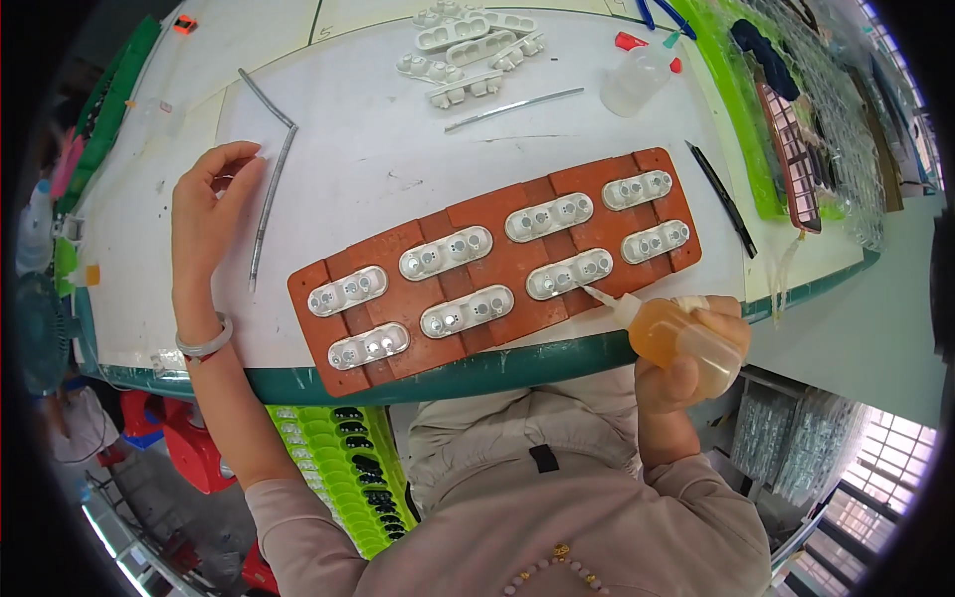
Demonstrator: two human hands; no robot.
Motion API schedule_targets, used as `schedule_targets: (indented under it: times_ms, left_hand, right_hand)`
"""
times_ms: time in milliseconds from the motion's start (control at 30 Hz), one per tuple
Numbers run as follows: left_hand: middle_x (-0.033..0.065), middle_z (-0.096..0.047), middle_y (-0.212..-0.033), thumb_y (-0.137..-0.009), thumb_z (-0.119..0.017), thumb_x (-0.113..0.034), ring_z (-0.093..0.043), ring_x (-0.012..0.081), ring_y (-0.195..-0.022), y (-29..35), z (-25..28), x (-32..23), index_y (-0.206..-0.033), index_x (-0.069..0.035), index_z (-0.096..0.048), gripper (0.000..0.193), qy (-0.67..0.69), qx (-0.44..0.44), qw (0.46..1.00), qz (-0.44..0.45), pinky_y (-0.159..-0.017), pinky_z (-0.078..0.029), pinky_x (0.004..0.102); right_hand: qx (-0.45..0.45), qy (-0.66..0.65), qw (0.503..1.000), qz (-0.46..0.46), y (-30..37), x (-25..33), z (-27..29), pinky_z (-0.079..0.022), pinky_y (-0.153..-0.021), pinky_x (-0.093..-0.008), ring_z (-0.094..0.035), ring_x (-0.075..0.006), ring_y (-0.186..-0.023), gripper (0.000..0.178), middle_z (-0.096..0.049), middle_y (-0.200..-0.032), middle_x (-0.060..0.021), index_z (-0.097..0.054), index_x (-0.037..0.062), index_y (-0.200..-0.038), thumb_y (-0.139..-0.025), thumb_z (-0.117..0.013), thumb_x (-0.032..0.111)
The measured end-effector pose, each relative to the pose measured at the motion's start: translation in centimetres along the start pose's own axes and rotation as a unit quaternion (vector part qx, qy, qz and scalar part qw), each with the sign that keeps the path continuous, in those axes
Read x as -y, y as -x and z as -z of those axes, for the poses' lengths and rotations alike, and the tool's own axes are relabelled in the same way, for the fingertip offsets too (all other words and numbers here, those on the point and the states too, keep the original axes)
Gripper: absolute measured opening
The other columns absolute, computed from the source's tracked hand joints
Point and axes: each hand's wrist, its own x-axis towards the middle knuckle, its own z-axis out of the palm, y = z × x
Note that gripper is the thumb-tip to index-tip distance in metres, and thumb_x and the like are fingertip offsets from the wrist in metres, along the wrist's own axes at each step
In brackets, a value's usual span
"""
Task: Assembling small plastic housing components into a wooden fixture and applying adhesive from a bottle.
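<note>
The squeeze bottle [657,333], part-filled with amber liquid, is in the right hand [668,386] above the near edge of the table [269,386]. The fingers and thumb are closed around the bottle body. Its needle tip points left, at or just above the near side of one white oval housing [569,274], third from the left in the near row. Contact cannot be confirmed.

Eight such housings sit in two rows of four on a red-brown holder plate [517,323]. The plate lies askew, its near left corner over the table's green rim.

The left hand [209,209] is empty, fingers loosely curled, toward the table's left edge beside a bent metal rod [267,214]. It does not steady the plate.

Possible faults:
- Excess liquid in the housing: likely cause, too firm a squeeze.
- Liquid on the reflective cups: likely cause, the tip straying inward or dripping during travel.
- Shifted housing or plate: likely cause, the needle catching a rim, or the operator's body bumping the overhanging corner.
</note>
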Motion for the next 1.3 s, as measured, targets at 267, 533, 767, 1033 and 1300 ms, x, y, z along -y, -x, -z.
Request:
schedule_targets:
  times_ms: [267,533,767,1033,1300]
  left_hand:
    - [0.0062,-0.065,-0.088,-0.083,-0.061,-0.014,-0.057,0.012,-0.075,0.0,0.0,0.0,-0.101,0.0,-0.063,0.022,0.001,0.003,1.0,0.01,-0.071,-0.046,0.0244]
    - [0.0057,-0.065,-0.088,-0.083,-0.062,-0.015,-0.057,0.0115,-0.075,0.1,-0.2,-0.2,-0.1,0.0,-0.063,0.023,0.001,0.006,1.0,0.022,-0.071,-0.045,0.0239]
    - [0.0032,-0.063,-0.087,-0.084,-0.061,-0.015,-0.055,0.0085,-0.076,-0.5,-0.1,1.2,-0.101,-0.001,-0.063,0.022,0.013,0.014,1.0,0.013,-0.071,-0.044,0.0213]
    - [0.0036,-0.064,-0.089,-0.085,-0.06,-0.014,-0.056,0.009,-0.079,-0.3,-0.3,0.7,-0.102,0.0,-0.063,0.022,0.004,0.01,1.0,0.017,-0.074,-0.044,0.0216]
    - [0.0039,-0.064,-0.09,-0.085,-0.06,-0.013,-0.057,0.0098,-0.081,-0.1,0.0,0.3,-0.102,-0.001,-0.063,0.022,-0.004,0.013,0.999,0.033,-0.076,-0.044,0.0221]
  right_hand:
    - [0.05,0.032,0.997,0.043,-0.2,0.0,-0.1,-0.044,-0.065,-0.0266,-0.051,-0.0171,-0.074,0.05,-0.049,-0.089,-0.0126,-0.045,0.0006,-0.097,-0.078,-0.06,0.045]
    - [0.039,0.019,0.999,0.021,-0.1,0.1,0.2,-0.043,-0.066,-0.0269,-0.051,-0.0183,-0.075,0.048,-0.048,-0.089,-0.013,-0.045,0.0003,-0.096,-0.078,-0.059,0.043]
    - [-0.023,-0.016,0.999,0.021,-0.5,-0.4,0.5,-0.044,-0.067,-0.028,-0.051,-0.02,-0.078,0.046,-0.048,-0.09,-0.014,-0.047,-0.0003,-0.098,-0.078,-0.057,0.039]
    - [-0.025,-0.005,0.999,0.026,-0.7,-0.9,0.7,-0.046,-0.067,-0.0276,-0.054,-0.0182,-0.077,0.053,-0.052,-0.09,-0.0139,-0.046,-0.001,-0.102,-0.078,-0.066,0.041]
    - [0.005,0.028,0.998,0.054,-0.7,-0.9,1.0,-0.046,-0.065,-0.0278,-0.053,-0.0187,-0.075,0.042,-0.056,-0.087,-0.0145,-0.049,-0.0019,-0.095,-0.076,-0.066,0.031]
